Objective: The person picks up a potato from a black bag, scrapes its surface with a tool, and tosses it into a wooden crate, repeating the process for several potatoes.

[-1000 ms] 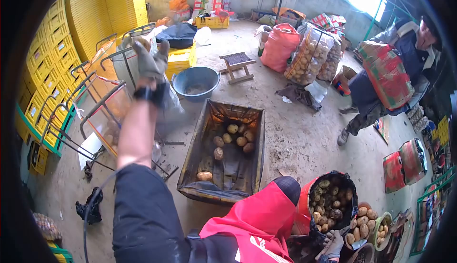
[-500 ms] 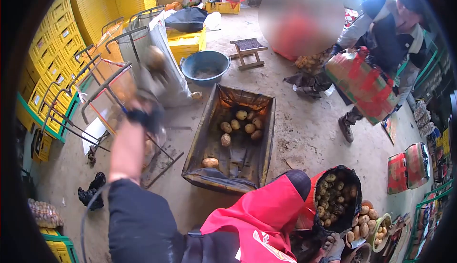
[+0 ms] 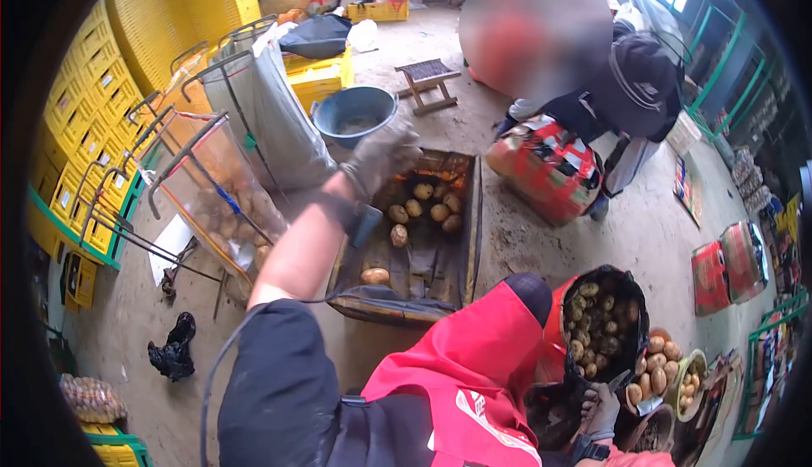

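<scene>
left hand swung from the bag frames to above the potato tray

since half a second ago the gloved left hand (image 3: 382, 156) has been brought right and nearer, away from the clear bags on metal frames (image 3: 222, 205) at the left, and is now held over the far left corner of the dark tray (image 3: 468, 238) on the floor. its fingers are seen loosely curled and nothing is seen held in them; whether the tray rim is touched cannot be told. a cluster of potatoes (image 3: 423, 213) lies in the far part of the tray, just right of the hand, and a single potato (image 3: 375, 277) lies nearer, by the left wall. the gloved right hand (image 3: 602, 409) is kept low at the near right, closed on the edge of a black sack of potatoes (image 3: 602, 327); what exactly is pinched is partly hidden. small bowls of potatoes (image 3: 668, 374) stand just right of the sack. a blue basin (image 3: 353, 116) stands beyond the tray, with a wooden stool (image 3: 427, 82) farther off. another person, bent over at the far right, has lowered a red and green sack (image 3: 545, 171) to the floor just right of the tray. yellow crates (image 3: 93, 112) are stacked along the left wall.
</scene>
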